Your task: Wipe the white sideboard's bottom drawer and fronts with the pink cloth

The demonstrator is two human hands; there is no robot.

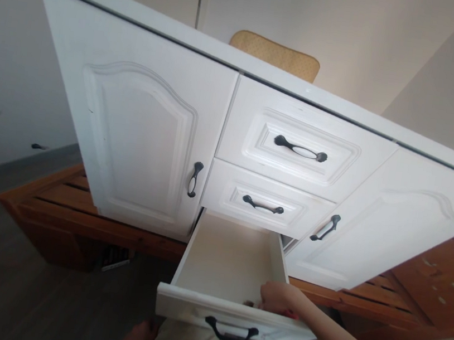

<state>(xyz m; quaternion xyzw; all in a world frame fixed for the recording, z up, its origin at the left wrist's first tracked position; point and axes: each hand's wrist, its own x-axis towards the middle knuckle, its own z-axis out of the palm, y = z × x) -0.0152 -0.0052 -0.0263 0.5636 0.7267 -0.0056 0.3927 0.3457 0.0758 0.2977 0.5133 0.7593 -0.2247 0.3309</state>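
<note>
An open drawer [235, 261] is pulled out of the lower middle of a white cabinet. My right hand [274, 296] reaches over the drawer's right side, low inside near the front panel [187, 303]. Its fingers look curled, and what they hold, if anything, is hidden. A small red thing [290, 314] shows beside the hand, partly behind the front panel. A small brownish bit [249, 304] lies at its left. My left hand [139, 338] is low beside my leg, dark and left of the drawer, its fingers not distinguishable.
Two closed drawers with dark handles [301, 149] are above the open one. Cabinet doors flank them, a left door [143, 135] and a right door [387, 232]. The cabinet stands on a wooden slatted base [58, 197]. A tan padded backrest [275, 53] rises behind.
</note>
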